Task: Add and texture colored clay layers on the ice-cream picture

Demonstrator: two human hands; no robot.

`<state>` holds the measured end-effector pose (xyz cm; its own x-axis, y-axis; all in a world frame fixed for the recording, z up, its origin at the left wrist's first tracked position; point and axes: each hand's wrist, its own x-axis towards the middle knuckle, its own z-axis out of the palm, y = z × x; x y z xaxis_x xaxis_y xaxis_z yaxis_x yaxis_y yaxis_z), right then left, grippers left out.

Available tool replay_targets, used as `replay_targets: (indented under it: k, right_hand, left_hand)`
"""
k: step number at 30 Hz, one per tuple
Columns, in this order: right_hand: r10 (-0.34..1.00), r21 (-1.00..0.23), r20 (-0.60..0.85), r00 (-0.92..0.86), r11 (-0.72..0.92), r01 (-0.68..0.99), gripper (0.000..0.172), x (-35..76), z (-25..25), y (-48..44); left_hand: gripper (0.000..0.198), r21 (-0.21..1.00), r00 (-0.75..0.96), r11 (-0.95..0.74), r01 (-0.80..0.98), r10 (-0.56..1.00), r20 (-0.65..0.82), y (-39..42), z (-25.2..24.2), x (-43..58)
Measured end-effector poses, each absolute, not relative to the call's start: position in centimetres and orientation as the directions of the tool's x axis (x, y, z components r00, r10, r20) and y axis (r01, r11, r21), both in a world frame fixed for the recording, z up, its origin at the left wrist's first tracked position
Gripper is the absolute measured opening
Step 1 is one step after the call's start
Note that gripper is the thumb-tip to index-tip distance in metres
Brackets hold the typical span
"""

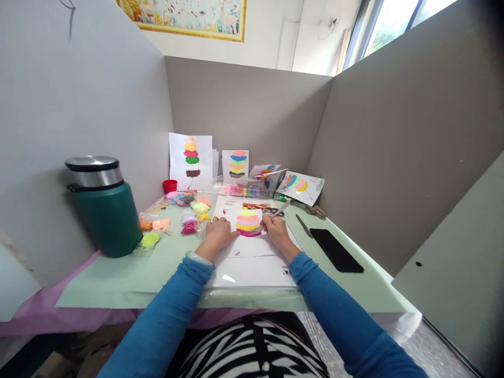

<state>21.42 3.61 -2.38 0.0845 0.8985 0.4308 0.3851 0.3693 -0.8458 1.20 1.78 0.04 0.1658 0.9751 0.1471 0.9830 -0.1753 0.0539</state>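
Observation:
A sheet of white paper [242,249] lies before me, bearing a stack of coloured clay-like bands [249,222] in yellow, peach, pink and magenta. My left hand [217,236] rests on the sheet at the left of the bands, fingers lying flat and thumb stretched towards the magenta band. In my right hand [275,231] is a slim grey tool [281,209], gripped like a pen. Its lower end reaches the right part of the lower bands; the exact tip is too small to make out.
At left stand a green bottle [106,210] and bags of coloured clay [189,227]. Behind are a red cup [170,186], a clear pack of colours [246,189] and finished pictures [191,160]. A black phone [336,250] and another slim tool [304,226] lie right. Grey partitions [248,100] surround the table.

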Motion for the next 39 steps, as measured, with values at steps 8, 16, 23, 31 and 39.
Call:
replay_targets:
  k: [8,16,23,31,39]
  right_hand:
    - [0.914,-0.888,0.379,0.146,0.314,0.336,0.038,21.9,-2.9,4.5]
    - [0.909,-0.881,0.36,0.211,0.257,0.398,0.035,22.3,-3.0,4.8]
    - [0.909,-0.959,0.284,0.306,0.267,0.097,0.038,22.6,-2.7,5.1]
    - [0.922,-0.929,0.368,-0.122,0.37,-0.006,0.037,20.6,-1.5,3.0]
    - [0.882,-0.933,0.361,-0.305,0.346,-0.103,0.037,20.4,-0.9,1.9]
  left_hand:
    - [0.049,0.061,0.165,-0.175,0.983,0.976,0.141,1.9,-0.1,1.1]
    - [0.046,0.068,0.18,-0.193,0.979,0.97,0.165,1.9,-0.2,1.1]
    - [0.042,0.155,0.15,-0.192,0.969,0.957,0.249,2.5,-0.5,0.7]
    - [0.037,0.268,0.401,-0.644,0.717,0.695,0.597,3.5,-1.4,1.3]
    - [0.039,0.548,0.347,-0.527,0.649,0.847,0.403,3.2,-0.6,1.6]
